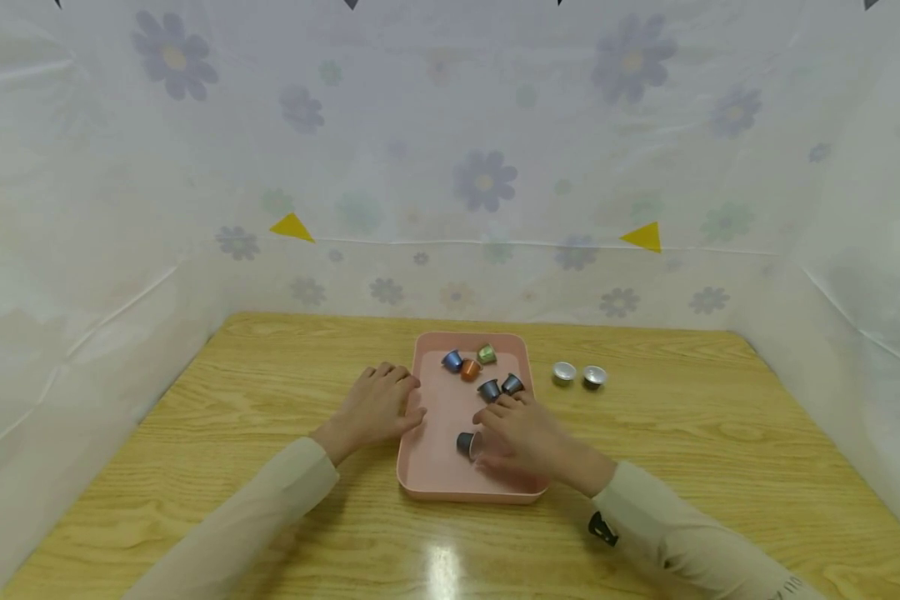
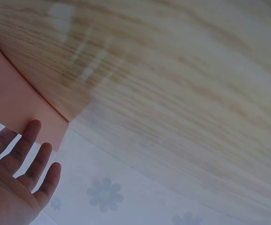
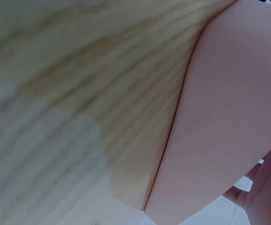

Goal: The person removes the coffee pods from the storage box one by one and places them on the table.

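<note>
A pink tray (image 1: 438,479) lies on the wooden table with several coffee capsules inside. My left hand (image 1: 378,404) touches its left rim, fingers loosely extended; in the left wrist view those fingers (image 2: 30,133) spread by the tray's outer wall. Over the right half of the tray hovers my right hand (image 1: 525,437), slightly blurred, its fingers loosely bent. A black capsule (image 1: 465,443) lies on its side just left of that hand's thumb. Two dark grey-blue capsules (image 1: 489,390) sit beyond the fingertips. Farther back are a blue capsule (image 1: 453,361), an orange capsule (image 1: 470,370) and a green capsule (image 1: 487,354).
Two capsules with silver lids, one pale (image 1: 564,372) and one dark (image 1: 594,377), stand on the table right of the tray. A small black object (image 1: 603,528) shows beside the right sleeve. Flower-patterned white sheeting (image 1: 420,167) surrounds the table.
</note>
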Tool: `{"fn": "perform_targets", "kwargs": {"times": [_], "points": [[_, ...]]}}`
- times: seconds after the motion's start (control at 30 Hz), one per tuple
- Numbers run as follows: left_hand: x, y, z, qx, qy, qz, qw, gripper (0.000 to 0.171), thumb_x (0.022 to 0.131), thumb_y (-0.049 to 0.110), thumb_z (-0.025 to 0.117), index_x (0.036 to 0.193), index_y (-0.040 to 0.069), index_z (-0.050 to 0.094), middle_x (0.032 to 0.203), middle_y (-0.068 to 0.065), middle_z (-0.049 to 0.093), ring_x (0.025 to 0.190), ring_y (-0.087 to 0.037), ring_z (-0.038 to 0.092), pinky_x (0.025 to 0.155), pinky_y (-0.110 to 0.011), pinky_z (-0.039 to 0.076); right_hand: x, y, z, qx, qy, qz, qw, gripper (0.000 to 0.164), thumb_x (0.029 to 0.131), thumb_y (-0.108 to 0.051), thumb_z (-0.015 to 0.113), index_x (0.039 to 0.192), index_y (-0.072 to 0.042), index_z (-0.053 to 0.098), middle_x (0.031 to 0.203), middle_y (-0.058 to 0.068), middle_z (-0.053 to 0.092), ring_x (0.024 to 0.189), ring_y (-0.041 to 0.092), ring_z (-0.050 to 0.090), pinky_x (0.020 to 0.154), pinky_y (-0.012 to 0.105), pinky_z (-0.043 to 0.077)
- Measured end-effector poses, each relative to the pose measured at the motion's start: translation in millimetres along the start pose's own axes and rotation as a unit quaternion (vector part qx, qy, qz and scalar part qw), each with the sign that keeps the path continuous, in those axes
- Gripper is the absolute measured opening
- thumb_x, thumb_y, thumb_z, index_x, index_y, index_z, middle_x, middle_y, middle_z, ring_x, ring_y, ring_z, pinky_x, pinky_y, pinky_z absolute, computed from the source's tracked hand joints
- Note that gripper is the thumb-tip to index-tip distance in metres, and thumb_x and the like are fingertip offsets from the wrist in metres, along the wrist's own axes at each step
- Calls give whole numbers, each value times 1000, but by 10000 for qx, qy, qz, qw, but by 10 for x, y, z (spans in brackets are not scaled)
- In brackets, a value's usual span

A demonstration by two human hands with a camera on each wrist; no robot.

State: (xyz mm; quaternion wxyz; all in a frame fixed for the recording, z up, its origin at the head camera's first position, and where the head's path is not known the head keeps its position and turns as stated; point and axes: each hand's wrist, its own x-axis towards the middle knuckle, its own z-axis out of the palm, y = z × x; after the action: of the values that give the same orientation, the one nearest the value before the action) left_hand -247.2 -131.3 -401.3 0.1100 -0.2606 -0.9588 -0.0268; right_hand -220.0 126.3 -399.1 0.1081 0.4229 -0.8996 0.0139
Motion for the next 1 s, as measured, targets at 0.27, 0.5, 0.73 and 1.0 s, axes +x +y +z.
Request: {"fn": "perform_targets", "kwargs": {"times": [0.27,0.5,0.73,1.0], "points": [[0,-13,23,13,17,-12,10000,43,85,49,52,112,16,62,114,-3,59,108,-25,51,91,-44,41,31,-48,21,209,-106,-60,9997,48,80,-54,59,111,-18,58,107,-4,64,109,20,54,92,42,40],[3,-8,10,61,-121,-25,9999,45,86,49,51,113,16,62,115,-3,58,109,-25,50,93,-44,40,62,-79,52,180,-198,-26,9996,46,81,-52,59,111,-18,58,105,-3,63,103,19,55,89,41,39],[1,-10,15,19,-35,10,10000,43,85,48,52,112,16,62,113,-3,59,108,-25,50,91,-44,41,70,-92,55,125,-187,-100,9997,41,81,-49,60,108,-17,57,101,-3,63,99,19,56,87,42,40],[0,-9,18,39,21,17,10000,42,85,48,54,110,16,63,112,-4,59,107,-25,51,91,-45,41,67,-97,45,190,-185,-190,9995,39,82,-45,61,108,-17,57,100,-2,64,99,19,57,92,45,40]]}}
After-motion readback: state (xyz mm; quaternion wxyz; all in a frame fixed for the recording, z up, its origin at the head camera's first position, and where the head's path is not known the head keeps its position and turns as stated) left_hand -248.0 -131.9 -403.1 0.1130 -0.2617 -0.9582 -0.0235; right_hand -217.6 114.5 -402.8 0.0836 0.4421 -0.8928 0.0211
